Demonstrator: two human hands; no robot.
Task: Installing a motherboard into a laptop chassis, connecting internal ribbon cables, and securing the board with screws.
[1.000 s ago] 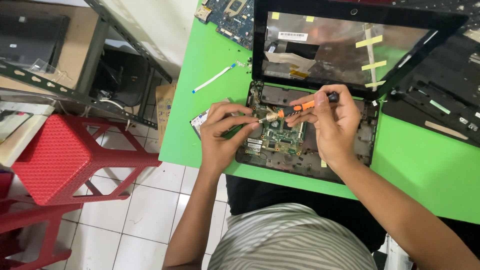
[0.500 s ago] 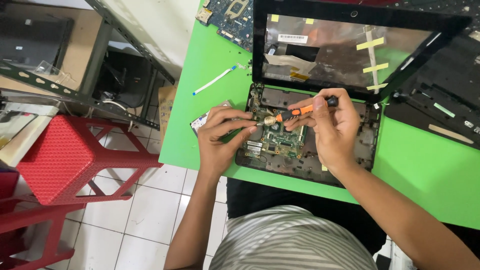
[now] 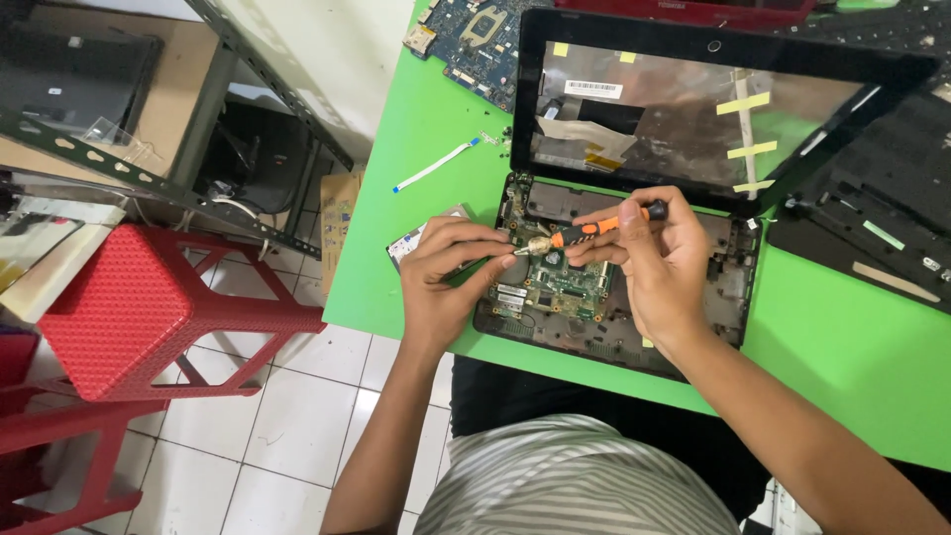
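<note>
Table (image 3: 426,129), bright green, holds everything; a red stool (image 3: 129,307) stands on white floor tiles to its left.

Laptop (image 3: 733,287), black, lies open near the table's front edge, its keyboard cover off. Lid tilted back, bare of its screen, with yellow tape strips across the inside. Base exposed: green circuit board (image 3: 555,287) with small chips and connectors, sitting in the left half of the black shell.

Second circuit board (image 3: 475,40), dark blue, rests at the table's far edge, just left of the lid. Black laptop parts (image 3: 872,218) lie to the right of the open machine.

Right hand (image 3: 664,263) hovers over the base, fingers pinched around a screwdriver (image 3: 594,228) with an orange and black handle. Tool lies nearly level, tip pointing left and down onto the board.

Left hand (image 3: 446,272) rests at the base's left edge, thumb and forefinger pressed together at the screwdriver tip; whether they hold a screw there, cannot tell.

White ribbon cable (image 3: 431,166) with blue ends lies loose on the green, well apart from both hands.
</note>
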